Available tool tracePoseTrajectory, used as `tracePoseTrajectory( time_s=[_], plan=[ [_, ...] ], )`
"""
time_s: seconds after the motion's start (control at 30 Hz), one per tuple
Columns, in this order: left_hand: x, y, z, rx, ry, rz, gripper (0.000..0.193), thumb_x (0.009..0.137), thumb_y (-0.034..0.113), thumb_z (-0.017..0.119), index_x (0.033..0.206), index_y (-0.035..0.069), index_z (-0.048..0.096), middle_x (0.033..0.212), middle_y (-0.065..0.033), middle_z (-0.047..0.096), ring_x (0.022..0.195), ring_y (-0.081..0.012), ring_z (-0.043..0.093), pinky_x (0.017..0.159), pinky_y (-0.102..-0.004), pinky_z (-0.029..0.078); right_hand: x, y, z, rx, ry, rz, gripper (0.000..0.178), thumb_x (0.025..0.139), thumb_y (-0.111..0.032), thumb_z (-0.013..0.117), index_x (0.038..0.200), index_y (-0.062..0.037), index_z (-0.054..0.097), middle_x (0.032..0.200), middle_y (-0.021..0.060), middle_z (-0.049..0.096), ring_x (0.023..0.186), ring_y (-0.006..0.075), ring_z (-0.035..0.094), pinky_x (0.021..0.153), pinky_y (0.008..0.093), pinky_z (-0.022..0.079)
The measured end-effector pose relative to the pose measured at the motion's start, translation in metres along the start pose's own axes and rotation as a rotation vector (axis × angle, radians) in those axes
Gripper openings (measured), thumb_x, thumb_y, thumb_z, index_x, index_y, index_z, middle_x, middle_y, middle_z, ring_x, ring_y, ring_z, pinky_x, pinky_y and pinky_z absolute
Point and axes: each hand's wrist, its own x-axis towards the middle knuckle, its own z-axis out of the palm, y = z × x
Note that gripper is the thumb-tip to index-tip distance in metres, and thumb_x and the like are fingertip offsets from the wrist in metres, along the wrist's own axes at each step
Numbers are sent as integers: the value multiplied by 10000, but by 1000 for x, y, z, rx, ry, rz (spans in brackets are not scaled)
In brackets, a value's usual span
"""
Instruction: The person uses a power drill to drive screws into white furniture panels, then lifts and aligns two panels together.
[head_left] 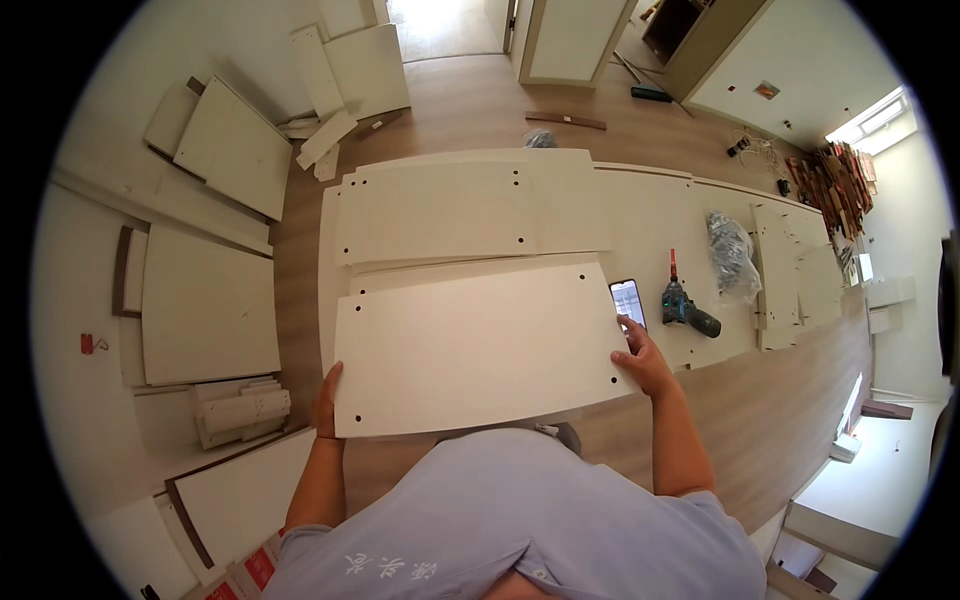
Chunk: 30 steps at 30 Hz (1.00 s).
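Observation:
A white rectangular board with dark round holes near its corners lies in front of me, its near edge close to my body. My left hand grips its left edge, the fingers partly hidden beyond the edge. At the right edge my right hand has the thumb on the board's face and the other fingers along the side. Just beyond those fingers lies a phone with its screen lit. Farther off, a second white board with similar holes rests on the stack of larger panels.
To the right on the panels are a cordless drill with a red-tipped bit, a clear plastic bag of hardware, and narrow boards. White panels lean along the left wall. Wood strips are piled at the far right.

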Motion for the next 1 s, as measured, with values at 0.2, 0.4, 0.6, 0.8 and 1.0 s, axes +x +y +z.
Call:
tracePoseTrajectory(
  time_s=[0.2, 0.4, 0.6, 0.8, 1.0],
  plan=[
    [-5, -18, -6, 913, -24, 442, 479, 1056, 205, 538, 1532, 196, 490, 1260, -98, 699, 1064, -226, 694, 954, -333, 548, 20, 34, -16, -255, 135, 92, 916, 853, -217, 809, 1597, -13, 314, 1581, 226, 423, 1498, 311, 373, 1183, 421, 355],
    [11, -28, -24, 1157, -58, 469, 688, 1007, 52, 525, 1625, 271, 315, 1172, -136, 700, 1032, -288, 694, 920, -373, 563, 23, 47, -1, -295, 156, -18, 916, 873, -210, 799, 1582, 67, 288, 1627, 236, 366, 1517, 297, 347, 1213, 373, 307],
    [21, -27, -27, 999, -83, 418, 661, 995, 94, 580, 1603, 244, 370, 1089, -127, 692, 960, -276, 678, 866, -392, 558, 21, 45, 3, -278, 152, 13, 900, 885, -194, 790, 1582, 67, 285, 1615, 237, 384, 1495, 294, 375, 1202, 374, 326],
    [27, 22, -31, 1261, 28, 288, 448, 1006, 283, 623, 1419, 110, 611, 1075, -143, 724, 945, -255, 687, 869, -362, 538, 34, 13, -9, -408, 241, 210, 569, 930, -242, 715, 1388, 57, 559, 1289, 198, 667, 1183, 258, 639, 1002, 381, 501],
    [137, 77, -13, 847, 317, 384, 448, 1006, 333, 607, 1300, 2, 674, 1117, -191, 744, 1020, -262, 713, 905, -353, 534, 128, -26, -17, -649, 451, -242, 398, 936, -277, 663, 1204, 16, 691, 1102, 169, 744, 1006, 257, 719, 894, 373, 554]
  ],
)
